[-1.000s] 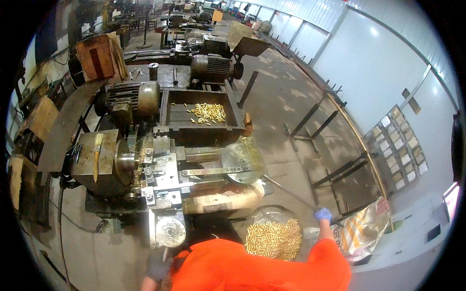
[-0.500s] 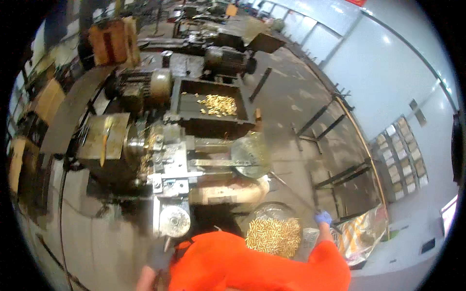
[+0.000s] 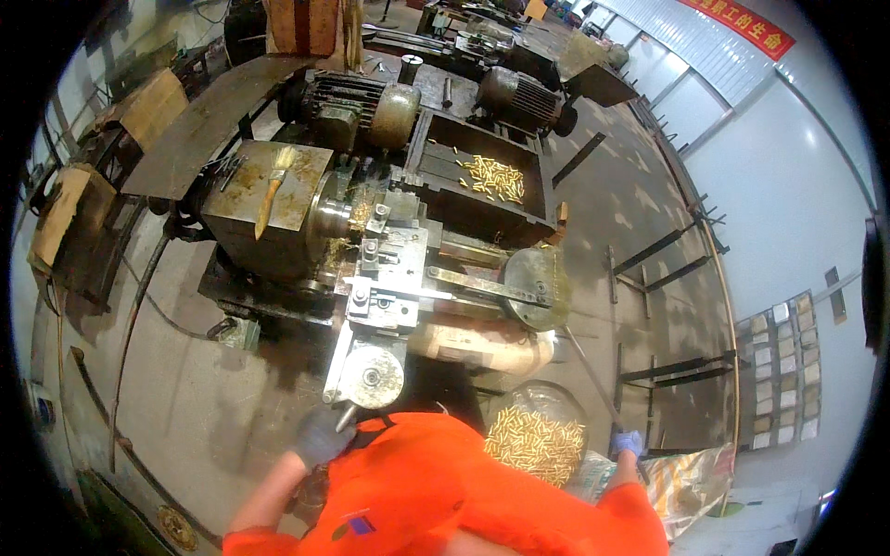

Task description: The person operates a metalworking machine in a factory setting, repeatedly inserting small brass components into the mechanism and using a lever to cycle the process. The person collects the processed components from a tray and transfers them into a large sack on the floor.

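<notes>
My left hand (image 3: 320,437), in a grey glove, is closed on the small crank handle under the round handwheel (image 3: 371,376) at the front of a metal lathe (image 3: 385,269). My right hand (image 3: 629,443), in a blue glove, grips the near end of a thin metal rod (image 3: 586,375) that runs up toward the lathe's right end. Between my hands, a round bowl (image 3: 536,443) heaped with small brass parts stands in front of my orange shirt.
A dark tray (image 3: 482,181) behind the lathe holds several loose brass parts. A brush (image 3: 272,190) lies on the headstock. Electric motors (image 3: 366,97) sit at the back. Cardboard boxes (image 3: 65,208) stand on the left, metal racks (image 3: 663,259) and a sack (image 3: 691,482) on the right.
The view has shifted so the lathe sits higher and nearer the middle. Both hands keep their places at the handwheel and the rod.
</notes>
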Demonstrator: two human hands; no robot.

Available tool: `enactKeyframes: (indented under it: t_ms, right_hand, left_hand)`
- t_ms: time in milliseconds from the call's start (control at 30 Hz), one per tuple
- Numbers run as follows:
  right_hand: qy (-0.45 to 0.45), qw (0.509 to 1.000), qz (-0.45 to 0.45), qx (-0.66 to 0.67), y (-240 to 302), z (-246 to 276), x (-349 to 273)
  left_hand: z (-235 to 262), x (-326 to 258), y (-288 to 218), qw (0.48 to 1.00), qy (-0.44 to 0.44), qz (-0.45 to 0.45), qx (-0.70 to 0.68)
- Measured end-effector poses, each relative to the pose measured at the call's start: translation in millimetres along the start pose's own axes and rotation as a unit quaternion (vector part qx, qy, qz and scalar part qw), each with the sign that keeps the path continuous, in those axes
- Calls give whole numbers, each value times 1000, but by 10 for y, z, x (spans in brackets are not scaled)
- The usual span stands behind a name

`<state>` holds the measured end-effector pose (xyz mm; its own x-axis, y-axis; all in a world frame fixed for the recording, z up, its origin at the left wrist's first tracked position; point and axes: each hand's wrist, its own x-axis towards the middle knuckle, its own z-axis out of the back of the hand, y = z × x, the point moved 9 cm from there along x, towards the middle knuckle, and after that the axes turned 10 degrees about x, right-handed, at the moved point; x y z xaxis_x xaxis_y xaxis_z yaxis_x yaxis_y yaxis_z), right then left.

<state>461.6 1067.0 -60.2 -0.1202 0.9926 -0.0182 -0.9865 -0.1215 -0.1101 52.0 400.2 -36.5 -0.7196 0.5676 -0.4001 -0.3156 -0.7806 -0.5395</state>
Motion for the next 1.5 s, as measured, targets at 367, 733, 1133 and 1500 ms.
enactKeyframes:
  t_ms: [367,733,1133,1500]
  right_hand:
    - [7,1000,-13,4,-83,-50,-277]
    - [-57,981,143,120,1255,407,-810]
    - [-134,910,392,-16,3386,572,255]
    - [-232,889,395,12,4875,670,1187]
  left_hand:
    - [-70,33,85,1000,-8,-3,-24]
    - [-132,29,148,999,21,39,-14]
    - [-439,-1461,1333,862,-148,364,-320]
    - [-767,-1640,1039,678,-505,438,-306]
